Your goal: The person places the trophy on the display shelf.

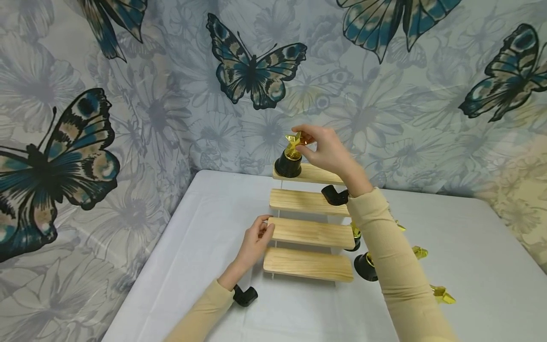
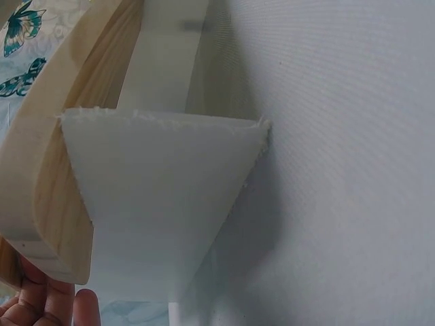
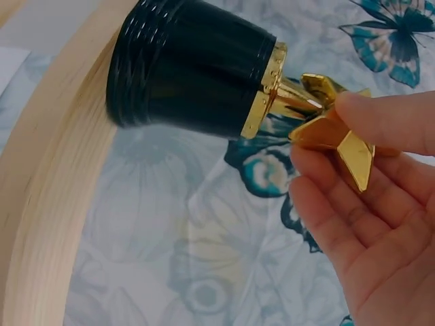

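A small trophy (image 1: 288, 165) with a black cup-shaped base and a gold star is at the left end of the top shelf (image 1: 318, 175) of a four-tier wooden stand. My right hand (image 1: 325, 149) pinches its star between thumb and fingers. In the right wrist view the black base (image 3: 190, 71) meets the shelf's wooden edge (image 3: 54, 170). Lower down, my left hand (image 1: 255, 240) grips the left end of the third shelf (image 1: 314, 232) from the top. Its fingertips (image 2: 51, 299) show beside the board's rounded end in the left wrist view, next to a white support panel (image 2: 163, 197).
Several more star trophies are right of the stand, partly hidden by my right sleeve (image 1: 397, 261); one black base (image 1: 364, 267) is near the bottom shelf (image 1: 307, 265). A white cloth covers the table (image 1: 205, 213). Butterfly-printed fabric (image 1: 171, 118) hangs behind it.
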Demonstrator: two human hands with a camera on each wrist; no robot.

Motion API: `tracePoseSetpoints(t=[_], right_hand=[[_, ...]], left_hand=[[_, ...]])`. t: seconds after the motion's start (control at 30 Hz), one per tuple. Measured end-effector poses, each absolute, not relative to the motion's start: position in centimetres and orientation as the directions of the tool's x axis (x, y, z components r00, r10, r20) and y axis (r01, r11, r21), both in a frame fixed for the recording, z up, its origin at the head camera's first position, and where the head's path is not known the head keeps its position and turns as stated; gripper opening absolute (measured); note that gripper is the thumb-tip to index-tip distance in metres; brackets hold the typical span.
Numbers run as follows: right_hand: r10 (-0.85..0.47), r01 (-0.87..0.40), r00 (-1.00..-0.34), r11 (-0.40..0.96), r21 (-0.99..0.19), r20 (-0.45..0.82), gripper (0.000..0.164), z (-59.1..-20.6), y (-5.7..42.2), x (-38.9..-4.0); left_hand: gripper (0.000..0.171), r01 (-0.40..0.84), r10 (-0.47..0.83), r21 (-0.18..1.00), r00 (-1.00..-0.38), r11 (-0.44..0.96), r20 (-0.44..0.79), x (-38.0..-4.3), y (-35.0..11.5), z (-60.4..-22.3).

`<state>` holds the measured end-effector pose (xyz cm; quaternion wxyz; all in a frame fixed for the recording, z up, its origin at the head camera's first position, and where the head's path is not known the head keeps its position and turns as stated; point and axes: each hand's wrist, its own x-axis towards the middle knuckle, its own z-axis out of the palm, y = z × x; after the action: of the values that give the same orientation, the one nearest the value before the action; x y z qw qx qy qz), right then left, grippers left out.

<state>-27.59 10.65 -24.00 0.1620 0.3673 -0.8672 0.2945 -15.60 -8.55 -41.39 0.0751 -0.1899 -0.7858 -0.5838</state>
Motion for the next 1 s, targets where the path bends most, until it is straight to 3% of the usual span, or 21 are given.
tracePoseSetpoints(t=[1.0], right_hand=[[-0.528, -0.740, -0.672, 0.472, -0.479, 0.520, 0.042, -25.4, 9.7, -28.9]], left_hand=[[0.028, 0.425, 0.203, 0.873, -0.901, 0.240, 0.383, -15.6, -8.6, -41.5]])
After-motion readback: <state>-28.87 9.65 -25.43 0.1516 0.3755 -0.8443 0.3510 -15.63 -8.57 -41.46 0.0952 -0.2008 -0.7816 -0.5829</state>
